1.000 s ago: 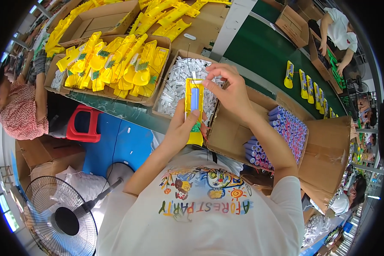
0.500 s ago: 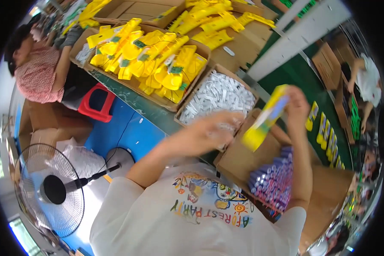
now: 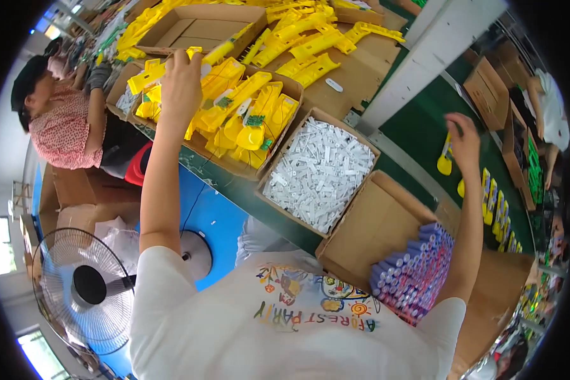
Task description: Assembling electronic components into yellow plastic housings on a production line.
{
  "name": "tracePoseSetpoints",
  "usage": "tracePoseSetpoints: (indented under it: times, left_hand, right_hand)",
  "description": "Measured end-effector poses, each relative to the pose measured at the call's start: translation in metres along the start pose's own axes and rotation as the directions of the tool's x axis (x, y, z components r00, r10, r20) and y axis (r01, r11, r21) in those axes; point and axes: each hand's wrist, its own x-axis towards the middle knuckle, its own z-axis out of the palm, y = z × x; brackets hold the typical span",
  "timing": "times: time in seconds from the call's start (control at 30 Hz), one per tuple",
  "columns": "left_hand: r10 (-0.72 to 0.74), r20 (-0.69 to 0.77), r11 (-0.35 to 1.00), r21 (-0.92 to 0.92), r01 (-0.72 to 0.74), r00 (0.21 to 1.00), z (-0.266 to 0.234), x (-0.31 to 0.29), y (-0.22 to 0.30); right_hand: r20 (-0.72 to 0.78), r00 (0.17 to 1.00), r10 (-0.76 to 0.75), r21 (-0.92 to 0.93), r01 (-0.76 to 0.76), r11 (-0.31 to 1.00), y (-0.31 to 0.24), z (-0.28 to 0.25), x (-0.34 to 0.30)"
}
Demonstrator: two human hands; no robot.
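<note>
My left hand (image 3: pixel 182 85) reaches over a cardboard box (image 3: pixel 233 166) of yellow plastic housings (image 3: pixel 221 136). Its fingers are closed on one of these housings, mostly covered by the hand; several of the others carry small green circuit boards and thin wires. On the right, my right hand (image 3: pixel 465 139) hovers over the green belt with its fingers apart. Just below its fingertips lies a yellow housing (image 3: pixel 445 159). Between my arms stand a box of small white plastic strips (image 3: pixel 323 171) and a box (image 3: pixel 377 206) of stacked purple cylinders (image 3: pixel 415 269) like battery cells.
More yellow housings (image 3: pixel 307 41) lie on cardboard at the back beside an open carton (image 3: pixel 199 31). A grey metal beam (image 3: pixel 427 63) rises at the right. A row of filled housings (image 3: pixel 500 218) lies along the belt. A fan (image 3: pixel 88 285) and a co-worker (image 3: pixel 66 120) are at the left.
My left hand has gone from above the white strips to the yellow housings, far left. My right hand has moved out over the belt and let go of the filled housing, which now lies there.
</note>
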Motion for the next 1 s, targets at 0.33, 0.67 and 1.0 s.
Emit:
tracePoseSetpoints:
  times: [0.33, 0.67, 1.0]
  left_hand:
    - [0.403, 0.463, -0.724, -0.366, 0.584, 0.790, -0.096, -0.088, 0.167]
    - [0.557, 0.372, -0.575, -0.473, 0.668, 0.743, -0.101, -0.134, 0.213]
    - [0.376, 0.360, -0.366, -0.789, 0.494, 0.854, -0.098, -0.148, 0.221]
  right_hand:
    - [0.441, 0.893, -0.089, 0.545, -0.188, 0.817, -0.219, -0.008, -0.108]
    - [0.144, 0.989, 0.038, 0.576, -0.115, 0.809, -0.256, 0.009, -0.170]
    - [0.108, 0.875, 0.472, 0.932, -0.254, 0.258, -0.256, 0.035, -0.176]
